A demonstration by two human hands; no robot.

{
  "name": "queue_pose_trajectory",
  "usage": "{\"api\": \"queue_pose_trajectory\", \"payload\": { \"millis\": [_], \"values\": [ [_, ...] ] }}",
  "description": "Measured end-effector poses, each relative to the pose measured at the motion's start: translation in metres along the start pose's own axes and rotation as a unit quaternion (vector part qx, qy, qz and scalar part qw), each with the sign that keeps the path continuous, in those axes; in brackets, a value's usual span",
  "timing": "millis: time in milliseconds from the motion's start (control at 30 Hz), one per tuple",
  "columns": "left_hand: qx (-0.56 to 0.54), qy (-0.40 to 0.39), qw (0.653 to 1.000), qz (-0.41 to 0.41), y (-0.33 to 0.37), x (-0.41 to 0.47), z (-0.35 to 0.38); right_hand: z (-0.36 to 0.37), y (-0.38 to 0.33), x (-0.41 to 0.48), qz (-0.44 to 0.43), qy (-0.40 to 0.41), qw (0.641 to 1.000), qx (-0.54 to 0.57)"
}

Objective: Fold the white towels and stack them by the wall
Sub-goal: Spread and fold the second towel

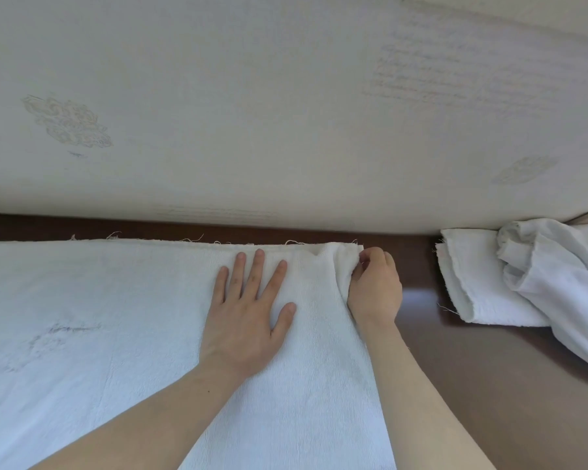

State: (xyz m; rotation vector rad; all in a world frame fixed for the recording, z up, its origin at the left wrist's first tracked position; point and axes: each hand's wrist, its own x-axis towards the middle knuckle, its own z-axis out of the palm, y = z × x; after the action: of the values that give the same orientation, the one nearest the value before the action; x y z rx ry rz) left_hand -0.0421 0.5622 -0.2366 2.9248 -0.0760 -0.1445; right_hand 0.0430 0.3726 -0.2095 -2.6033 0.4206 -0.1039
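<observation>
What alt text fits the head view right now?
The left hand presses flat on a white towel spread on a brown table while the right hand pinches its far right corner; crumpled towels lie right, by the wall.

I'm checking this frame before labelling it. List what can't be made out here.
- Spread towel, head view: left and near edges cut off by the frame.
- Right hand: fingertips curled into the towel's corner, grip hidden.
- Towel pile: right side cut off; count unclear.
- Wall markings: too faint to read.
</observation>
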Motion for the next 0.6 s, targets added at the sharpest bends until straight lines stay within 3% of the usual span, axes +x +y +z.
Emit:
{"api": "queue_pose_trajectory", "payload": {
  "millis": [100,233,333,433,500,600],
  "values": [
    [0.001,0.002,1.000,0.003,0.001,0.000,0.000,0.000,0.008,0.004,-0.031,0.040,0.999,0.006],
    [0.007,-0.007,1.000,0.002,0.000,-0.001,-0.002,0.001,0.009,0.010,0.011,0.009,1.000,0.020],
    [0.007,-0.007,1.000,-0.001,0.000,-0.001,-0.003,-0.008,0.007,0.007,0.063,0.015,0.988,0.144],
    [0.006,-0.006,1.000,0.000,0.001,0.000,-0.003,-0.015,0.005,-0.002,0.124,-0.067,0.956,0.258],
    [0.004,-0.006,1.000,0.000,0.001,0.000,-0.002,-0.011,0.003,-0.010,0.090,-0.104,0.968,0.212],
    [0.004,-0.008,1.000,-0.002,0.001,-0.001,-0.003,-0.011,0.001,-0.006,0.053,-0.061,0.985,0.153]
  ]
}}
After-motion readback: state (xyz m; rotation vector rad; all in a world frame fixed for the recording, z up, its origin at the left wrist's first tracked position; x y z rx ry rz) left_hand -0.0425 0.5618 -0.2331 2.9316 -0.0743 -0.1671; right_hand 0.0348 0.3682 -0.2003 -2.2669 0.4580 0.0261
